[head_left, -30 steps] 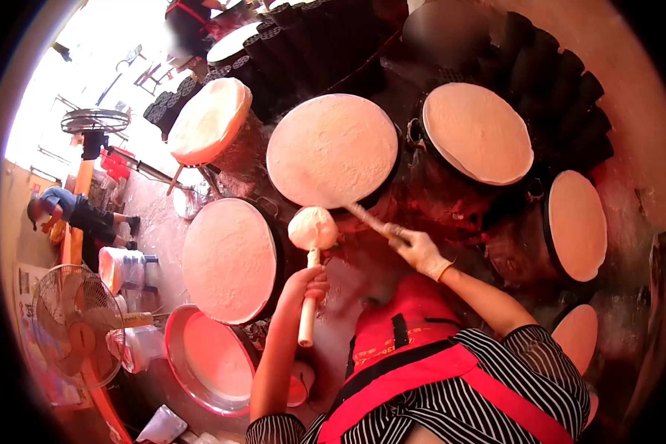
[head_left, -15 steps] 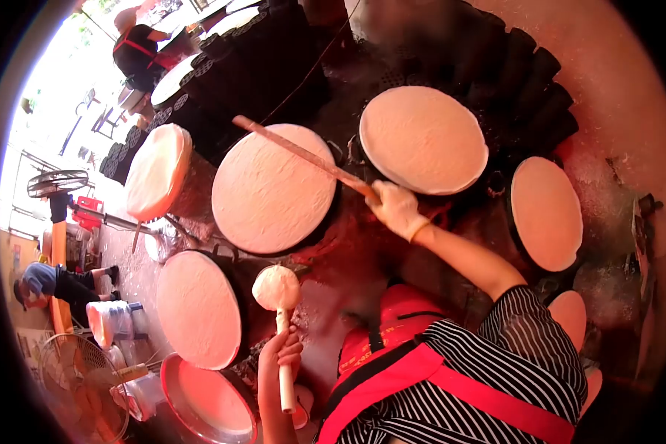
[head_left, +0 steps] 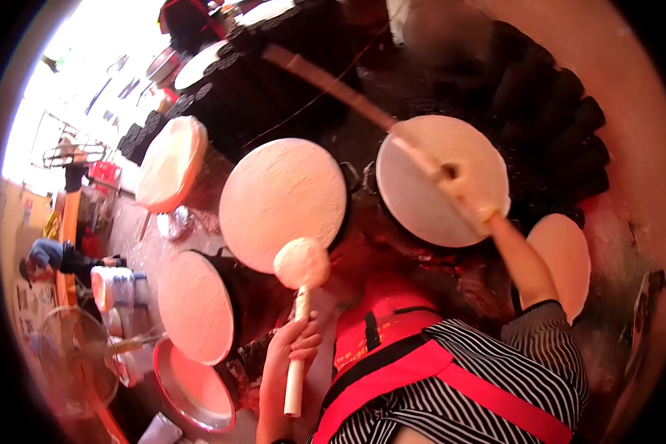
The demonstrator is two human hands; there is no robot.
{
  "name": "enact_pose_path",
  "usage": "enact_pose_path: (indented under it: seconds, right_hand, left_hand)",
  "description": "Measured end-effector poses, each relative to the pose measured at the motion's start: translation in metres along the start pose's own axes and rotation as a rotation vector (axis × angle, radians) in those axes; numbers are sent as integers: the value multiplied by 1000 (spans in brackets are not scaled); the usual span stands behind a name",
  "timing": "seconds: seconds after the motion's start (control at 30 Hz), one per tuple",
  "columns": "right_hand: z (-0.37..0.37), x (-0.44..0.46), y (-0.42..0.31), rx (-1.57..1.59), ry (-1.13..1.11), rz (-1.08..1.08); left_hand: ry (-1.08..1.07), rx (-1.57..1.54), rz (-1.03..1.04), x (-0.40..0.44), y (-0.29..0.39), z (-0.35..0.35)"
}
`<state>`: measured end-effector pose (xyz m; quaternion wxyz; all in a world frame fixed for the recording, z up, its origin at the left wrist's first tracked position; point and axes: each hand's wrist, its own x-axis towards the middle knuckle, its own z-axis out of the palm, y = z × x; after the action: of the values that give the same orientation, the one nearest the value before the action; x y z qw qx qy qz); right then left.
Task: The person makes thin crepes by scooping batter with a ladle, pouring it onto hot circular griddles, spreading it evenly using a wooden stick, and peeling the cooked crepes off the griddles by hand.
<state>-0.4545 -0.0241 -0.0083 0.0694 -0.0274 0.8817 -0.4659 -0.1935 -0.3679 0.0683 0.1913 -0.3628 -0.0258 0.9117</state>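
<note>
My left hand (head_left: 294,344) is closed around the pale handle of a ladle (head_left: 302,296), whose round head is coated and heaped with cream-coloured batter. The ladle's head overlaps the lower edge of a round griddle covered by a pale sheet (head_left: 281,200). My right hand (head_left: 470,198), in a light glove and blurred by motion, grips a long flat wooden stick (head_left: 333,89). That stick slants across another round griddle (head_left: 436,229). On it the surface looks smooth and greyish below the stick, creamier above. A small dark spot shows beside the glove.
More pale-topped round griddles stand around me, one at left (head_left: 196,307) and one at right (head_left: 562,259). A red-rimmed basin (head_left: 192,388) holds pale batter. Dark perforated cylinders (head_left: 562,126) are stacked behind. Two other people and a fan (head_left: 78,362) are farther left.
My right hand has moved right with the stick, from between two griddles onto the right-hand one. The ladle has shifted slightly up and right in view, and the camera's view has turned.
</note>
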Motion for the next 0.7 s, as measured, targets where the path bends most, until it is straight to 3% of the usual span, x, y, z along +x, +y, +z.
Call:
enact_pose_path:
  seconds: [0.03, 0.07, 0.1, 0.2, 0.27, 0.37, 0.47, 0.5, 0.57, 0.63, 0.7]
  right_hand:
    - [-16, 14, 11, -126, 163, -214]
    - [-43, 23, -5, -338, 127, -218]
    - [-58, 44, 10, -93, 77, -307]
    - [-89, 60, -50, 128, 45, -194]
    - [-81, 76, -95, 225, -38, -178]
    - [-14, 95, -175, 421, -129, -109]
    - [77, 113, -235, 303, -184, -365]
    - [109, 136, -239, 309, -260, -525]
    - [183, 174, -271, -221, 5, -1214]
    - [267, 205, -332, 314, -258, -872]
    - [324, 225, -407, -173, 162, -1239]
  left_hand:
    - [16, 92, 28, -2, -1, 7]
    - [0, 41, 2, -15, -1, 18]
    - [-19, -12, -25, -30, -2, 29]
    - [-293, -299, -32, -71, 3, 21]
    - [-285, -50, 147, -67, 24, 21]
    - [-164, 278, 288, -49, 85, 13]
    - [-73, 162, 274, -38, 137, -15]
    - [-95, 128, 265, -41, 153, -27]
    - [-126, -60, 230, -58, 182, -40]
    - [-130, -87, 222, -74, 215, -54]
    - [-25, -9, 329, -93, 241, -57]
